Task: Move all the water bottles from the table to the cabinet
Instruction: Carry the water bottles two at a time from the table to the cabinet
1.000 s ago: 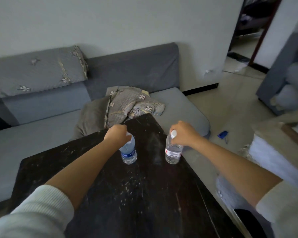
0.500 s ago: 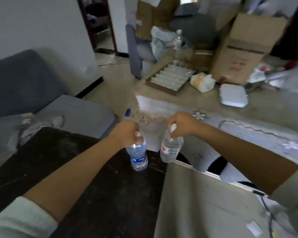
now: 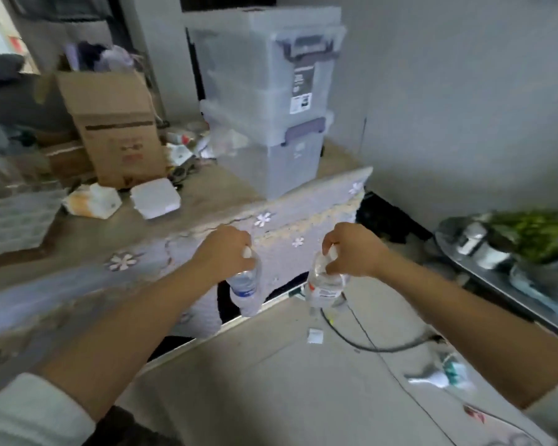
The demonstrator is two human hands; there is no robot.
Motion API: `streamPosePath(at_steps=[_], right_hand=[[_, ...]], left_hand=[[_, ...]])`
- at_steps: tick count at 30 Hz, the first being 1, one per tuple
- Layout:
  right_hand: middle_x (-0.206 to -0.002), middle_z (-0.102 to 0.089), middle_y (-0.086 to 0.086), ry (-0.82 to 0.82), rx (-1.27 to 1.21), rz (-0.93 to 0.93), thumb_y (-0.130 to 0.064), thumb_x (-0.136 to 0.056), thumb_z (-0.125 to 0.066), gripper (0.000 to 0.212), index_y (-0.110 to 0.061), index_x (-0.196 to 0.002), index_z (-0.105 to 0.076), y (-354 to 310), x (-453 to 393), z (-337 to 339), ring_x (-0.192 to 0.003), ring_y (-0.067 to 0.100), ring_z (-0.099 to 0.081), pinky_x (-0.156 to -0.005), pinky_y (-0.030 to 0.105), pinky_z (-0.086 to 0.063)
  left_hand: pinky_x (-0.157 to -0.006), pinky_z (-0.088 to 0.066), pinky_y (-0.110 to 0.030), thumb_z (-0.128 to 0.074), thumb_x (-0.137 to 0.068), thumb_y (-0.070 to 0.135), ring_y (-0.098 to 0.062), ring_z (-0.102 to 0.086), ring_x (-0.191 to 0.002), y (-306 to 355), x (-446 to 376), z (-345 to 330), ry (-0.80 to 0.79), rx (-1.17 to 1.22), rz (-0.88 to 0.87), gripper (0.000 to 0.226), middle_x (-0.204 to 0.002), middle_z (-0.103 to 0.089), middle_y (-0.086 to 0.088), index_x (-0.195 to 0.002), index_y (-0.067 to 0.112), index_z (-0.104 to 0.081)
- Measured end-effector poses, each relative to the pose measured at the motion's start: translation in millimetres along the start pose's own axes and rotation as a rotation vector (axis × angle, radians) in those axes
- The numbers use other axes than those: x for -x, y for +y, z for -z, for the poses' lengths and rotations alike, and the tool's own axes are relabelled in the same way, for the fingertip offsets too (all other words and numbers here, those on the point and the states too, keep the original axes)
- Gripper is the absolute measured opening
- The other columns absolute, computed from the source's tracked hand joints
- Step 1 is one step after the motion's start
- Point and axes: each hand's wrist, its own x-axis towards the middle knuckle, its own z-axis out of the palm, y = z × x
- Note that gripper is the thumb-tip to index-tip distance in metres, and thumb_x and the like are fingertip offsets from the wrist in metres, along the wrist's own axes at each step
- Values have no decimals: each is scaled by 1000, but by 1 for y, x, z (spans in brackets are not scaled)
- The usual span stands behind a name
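Note:
My left hand (image 3: pixel 224 252) grips the neck of a clear water bottle with a blue label (image 3: pixel 246 289), which hangs in the air below the fist. My right hand (image 3: pixel 351 254) grips the top of a second clear bottle with a red and white label (image 3: pixel 324 289), also hanging free. Both bottles are held out in front of me, about a forearm's width apart, above the near edge of a light grey flat surface (image 3: pixel 271 381). The dark table is out of view. The picture is blurred by motion.
Stacked translucent storage bins (image 3: pixel 271 101) stand ahead on a low surface covered by a flowered cloth (image 3: pixel 303 217). A cardboard box (image 3: pixel 113 123) and white foam containers (image 3: pixel 155 197) lie left. A black cable (image 3: pixel 368 344) crosses the grey surface. Metal bowls with greens (image 3: pixel 509 249) sit at right.
I have turned right with both bottles lifted off the dark table. The sofa and table have left the view; the storage bins and grey surface have come in.

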Motion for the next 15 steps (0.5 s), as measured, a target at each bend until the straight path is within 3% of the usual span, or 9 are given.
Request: streamPosePath(at_steps=[4,8,10,15], right_hand=[[-114,-62,10,40,-35,-223,-24,-75,-71,34,-12,-106,-68,90,76,21,-108,25,-57,-83,28,-45],[-108,-66,12,123,-70,-458,-22,-74,-70,29,-10,-101,-69,165,178,36,-102,27,-59,-71,24,-39],[-107,-67,12,144,-79,-581,-21,-74,-69,29,-10,-101,-69,195,229,40,-101,28,-60,-75,30,-44],[-112,-65,9,169,-159,-896,-25,-75,-69,33,-12,-106,-68,254,356,37,-105,26,-58,-87,34,-49]], left_hand=[[-84,-45,-32,-59,-79,35,-27,-59,-104,102,-23,-20,-51,5,-151,39,-108,-67,-13,-102,5,-68],[-71,-39,-27,-65,-81,22,-23,-57,-89,220,-26,-46,-124,59,-311,15,-93,-63,-11,-86,9,-65],[-68,-43,-29,-67,-80,18,-28,-62,-88,274,-19,-61,-147,113,-387,19,-93,-66,-15,-87,1,-67],[-67,-54,-34,-69,-79,16,-24,-58,-67,405,10,-100,-257,125,-626,10,-86,-65,-15,-79,9,-63]])
